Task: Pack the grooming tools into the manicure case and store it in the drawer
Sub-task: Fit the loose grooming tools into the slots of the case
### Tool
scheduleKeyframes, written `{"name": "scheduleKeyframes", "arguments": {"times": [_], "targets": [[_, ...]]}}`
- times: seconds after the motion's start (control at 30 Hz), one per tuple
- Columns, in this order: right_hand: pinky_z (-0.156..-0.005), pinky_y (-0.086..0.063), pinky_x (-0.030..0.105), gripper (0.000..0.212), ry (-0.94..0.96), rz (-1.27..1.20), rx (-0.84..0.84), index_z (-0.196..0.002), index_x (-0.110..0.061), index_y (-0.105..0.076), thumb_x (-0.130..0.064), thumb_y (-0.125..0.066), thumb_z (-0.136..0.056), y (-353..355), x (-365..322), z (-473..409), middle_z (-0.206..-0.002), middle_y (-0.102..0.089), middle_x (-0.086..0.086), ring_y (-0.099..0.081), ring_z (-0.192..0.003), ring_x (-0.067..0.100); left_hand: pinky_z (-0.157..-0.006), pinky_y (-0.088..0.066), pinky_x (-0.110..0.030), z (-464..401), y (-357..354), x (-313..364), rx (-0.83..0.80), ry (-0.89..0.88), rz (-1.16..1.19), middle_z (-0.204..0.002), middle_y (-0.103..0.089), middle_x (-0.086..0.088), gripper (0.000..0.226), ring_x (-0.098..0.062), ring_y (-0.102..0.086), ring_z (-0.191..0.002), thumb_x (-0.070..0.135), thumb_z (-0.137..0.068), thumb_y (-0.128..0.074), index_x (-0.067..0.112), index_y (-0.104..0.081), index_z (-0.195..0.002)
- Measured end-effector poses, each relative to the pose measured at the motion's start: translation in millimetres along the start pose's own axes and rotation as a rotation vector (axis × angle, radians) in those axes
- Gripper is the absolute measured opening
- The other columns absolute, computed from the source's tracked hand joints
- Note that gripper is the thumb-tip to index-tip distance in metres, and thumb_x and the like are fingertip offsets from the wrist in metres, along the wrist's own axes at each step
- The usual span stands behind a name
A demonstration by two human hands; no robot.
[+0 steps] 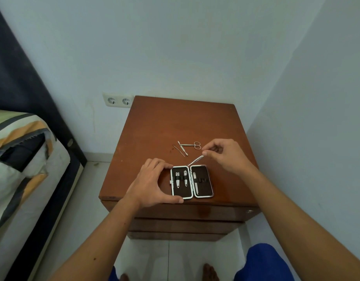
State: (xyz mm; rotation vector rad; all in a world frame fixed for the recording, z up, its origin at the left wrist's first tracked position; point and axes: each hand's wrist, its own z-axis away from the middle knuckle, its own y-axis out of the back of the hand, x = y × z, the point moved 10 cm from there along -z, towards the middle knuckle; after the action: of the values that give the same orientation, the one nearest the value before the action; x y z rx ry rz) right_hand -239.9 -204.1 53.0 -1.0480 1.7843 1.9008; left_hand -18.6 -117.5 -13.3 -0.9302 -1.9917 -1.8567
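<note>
An open manicure case (203, 193) with a dark lining and white rim lies near the front edge of a brown wooden nightstand (175, 122). Two nail clippers (181, 179) sit under straps in its left half, and a metal file (195, 183) sits in its right half. My left hand (149, 185) grips the case's left side. My right hand (225, 154) pinches a pair of metal tweezers (195, 160), whose tip points down at the case's top edge. Small scissors (192, 145), a cuticle pusher (182, 148) and a thin pick (179, 150) lie on the wood behind the case.
Below the nightstand's top are stacked drawers (187, 226), all closed. A bed (23, 159) with a patterned cover stands at the left. A double wall socket (117, 100) sits left of the nightstand. Walls close in behind and at the right. My bare feet stand on white tiles.
</note>
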Motion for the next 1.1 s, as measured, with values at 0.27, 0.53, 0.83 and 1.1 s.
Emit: {"name": "scheduleKeyframes", "arguments": {"times": [0.27, 0.53, 0.83, 1.1], "targets": [[-0.086, -0.058, 0.031, 0.01, -0.035, 0.039, -0.207, -0.1, -0.027, -0.078, -0.025, -0.08, -0.09, 3, 18, -5, -0.095, -0.077, -0.006, -0.071, -0.092, 0.016, -0.109, -0.044, -0.033, 0, 0, 1, -0.003, 0.0, -0.003, -0.13, -0.049, 0.019, 0.113, -0.005, -0.042, -0.122, 0.094, -0.049, -0.078, 0.03, -0.056, -0.139], [-0.078, -0.052, 0.024, 0.013, -0.104, 0.178, -0.381, -0.097, -0.025, -0.079, -0.021, -0.084, -0.086, -20, 25, -33, -0.09, -0.076, -0.006, -0.069, -0.085, 0.009, -0.109, -0.043, -0.032, -1, -1, 0, 0.0, -0.005, -0.005, -0.131, -0.05, 0.019, 0.114, -0.006, -0.042, -0.124, 0.095, -0.049, -0.078, 0.029, -0.057, -0.139], [-0.09, -0.056, 0.032, 0.05, -0.26, -0.176, -0.229, -0.124, -0.008, -0.069, -0.004, -0.087, -0.079, -44, 38, -53, -0.101, -0.075, 0.009, -0.071, -0.091, 0.02, -0.104, -0.046, -0.036, -1, -1, 1, 0.013, -0.032, -0.006, -0.127, -0.052, 0.017, 0.108, -0.008, -0.044, -0.119, 0.092, -0.051, -0.079, 0.027, -0.06, -0.135], [-0.082, -0.063, 0.026, 0.023, -0.228, -0.494, -0.207, -0.108, -0.003, -0.077, 0.006, -0.077, -0.087, -49, 46, -42, -0.106, -0.075, 0.024, -0.07, -0.084, 0.023, -0.105, -0.047, -0.038, -2, -2, 0, 0.012, -0.03, -0.006, -0.129, -0.053, 0.015, 0.11, -0.01, -0.045, -0.122, 0.094, -0.05, -0.078, 0.028, -0.06, -0.136]]}}
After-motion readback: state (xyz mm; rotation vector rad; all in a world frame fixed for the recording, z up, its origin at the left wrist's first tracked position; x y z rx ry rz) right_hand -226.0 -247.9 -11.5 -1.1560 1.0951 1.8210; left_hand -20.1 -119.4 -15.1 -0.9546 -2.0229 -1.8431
